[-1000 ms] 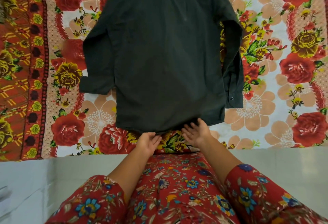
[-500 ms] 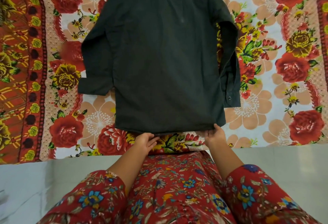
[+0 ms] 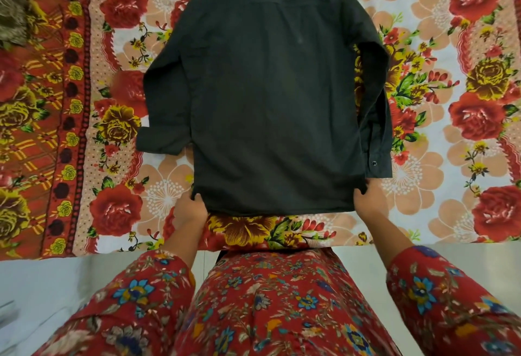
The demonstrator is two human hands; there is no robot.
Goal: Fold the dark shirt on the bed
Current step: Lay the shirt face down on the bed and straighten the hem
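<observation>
shirt [image 3: 270,96] hem corners pinched; l hand [image 3: 189,209], r hand [image 3: 368,200]

No readable text, label, brand, number or sign shows anywhere in the view. The dark long-sleeved cloth shirt [image 3: 270,96] lies back-up with a plain surface, and the flowered red, peach and white bedsheet [image 3: 465,118] and the red flowered sleeves [image 3: 146,296] carry only floral patterns, no lettering.
</observation>
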